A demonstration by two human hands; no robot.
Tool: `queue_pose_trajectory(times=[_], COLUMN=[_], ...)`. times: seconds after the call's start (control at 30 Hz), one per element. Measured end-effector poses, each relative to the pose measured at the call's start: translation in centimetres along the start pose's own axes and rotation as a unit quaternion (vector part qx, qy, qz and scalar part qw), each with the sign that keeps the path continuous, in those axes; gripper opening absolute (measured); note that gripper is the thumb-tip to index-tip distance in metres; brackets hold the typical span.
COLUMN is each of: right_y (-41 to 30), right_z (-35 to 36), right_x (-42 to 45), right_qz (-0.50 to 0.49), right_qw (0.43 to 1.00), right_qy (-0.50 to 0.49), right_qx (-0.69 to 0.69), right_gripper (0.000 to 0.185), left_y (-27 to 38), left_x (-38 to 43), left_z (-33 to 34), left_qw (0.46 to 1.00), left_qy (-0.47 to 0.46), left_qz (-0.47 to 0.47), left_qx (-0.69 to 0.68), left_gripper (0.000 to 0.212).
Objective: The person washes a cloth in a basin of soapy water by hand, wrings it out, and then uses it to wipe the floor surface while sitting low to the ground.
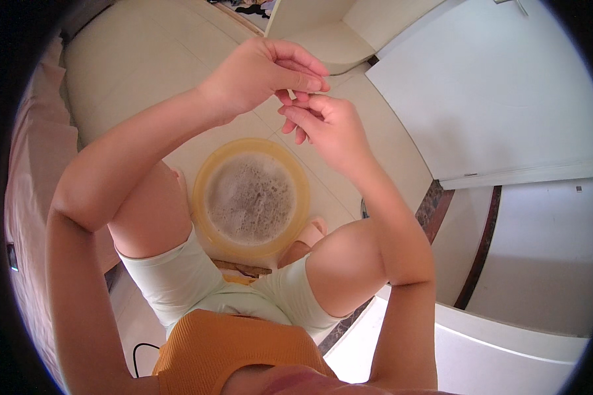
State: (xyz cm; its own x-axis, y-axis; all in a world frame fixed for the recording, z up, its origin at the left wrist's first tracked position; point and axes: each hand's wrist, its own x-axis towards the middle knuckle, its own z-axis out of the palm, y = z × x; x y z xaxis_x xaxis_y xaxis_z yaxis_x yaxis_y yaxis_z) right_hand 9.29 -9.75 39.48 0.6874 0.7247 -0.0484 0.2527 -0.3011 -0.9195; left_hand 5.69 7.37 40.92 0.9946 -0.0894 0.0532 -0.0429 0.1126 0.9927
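Note:
Both of my hands are raised over the floor, beyond a round yellow basin [201, 197]. My left hand [262, 74] is bent at the wrist, its thumb against its fingers, and its lower fingertips meet those of the other hand. Just below and to the right, my right hand [328, 123] has its fingers curled with thumb and fingers near one another. Whether anything small is between the fingertips cannot be seen. The basin stands on the floor between my feet and holds foamy, greyish water [252, 197].
Pale floor tiles [128, 64] surround the basin. A white door [499, 94] is at the upper right, beside a cream cabinet [321, 39]. Pink draped fabric [44, 163] hangs on the left. A white piece of furniture [494, 340] is at the lower right, and a black cable [141, 348] at the lower left.

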Motion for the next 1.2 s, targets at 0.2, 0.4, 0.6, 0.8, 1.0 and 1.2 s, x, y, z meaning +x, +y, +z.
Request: queue_pose_trajectory(times=[0.2, 0.4, 0.6, 0.8, 1.0, 1.2], right_y=[-0.9, -1.0, 0.0, -0.8, -0.5, -0.3], right_z=[0.3, 0.0, 0.3, 0.6, -0.2, 0.3], right_x=[-0.6, -0.6, 0.3, 0.6, 0.5, 0.1], right_qz=[-0.017, -0.076, -0.153, -0.127, 0.02, -0.067], right_qw=[0.997, 0.991, 0.973, 0.972, 0.931, 0.988], right_qy=[0.068, 0.104, 0.174, 0.19, 0.088, 0.054], right_qx=[0.04, 0.023, -0.01, 0.045, 0.353, 0.127], right_gripper=[0.017, 0.013, 0.011, 0.012, 0.03, 0.038], left_y=[-0.4, -0.9, -0.5, 0.2, -0.5, -1.3], left_x=[-0.4, -1.2, -1.8, -1.3, -1.0, -0.9], left_z=[-1.7, -2.3, -1.5, -1.0, -1.2, -1.4], left_qw=[0.971, 0.992, 0.999, 0.998, 0.999, 0.997], left_qy=[0.006, -0.06, -0.048, -0.04, -0.018, 0.016], left_qz=[0.042, 0.016, -0.009, -0.033, -0.026, -0.066], left_qx=[0.236, 0.114, -0.02, 0.042, 0.041, -0.021], left_gripper=[0.011, 0.02, 0.027, 0.035, 0.038, 0.045])
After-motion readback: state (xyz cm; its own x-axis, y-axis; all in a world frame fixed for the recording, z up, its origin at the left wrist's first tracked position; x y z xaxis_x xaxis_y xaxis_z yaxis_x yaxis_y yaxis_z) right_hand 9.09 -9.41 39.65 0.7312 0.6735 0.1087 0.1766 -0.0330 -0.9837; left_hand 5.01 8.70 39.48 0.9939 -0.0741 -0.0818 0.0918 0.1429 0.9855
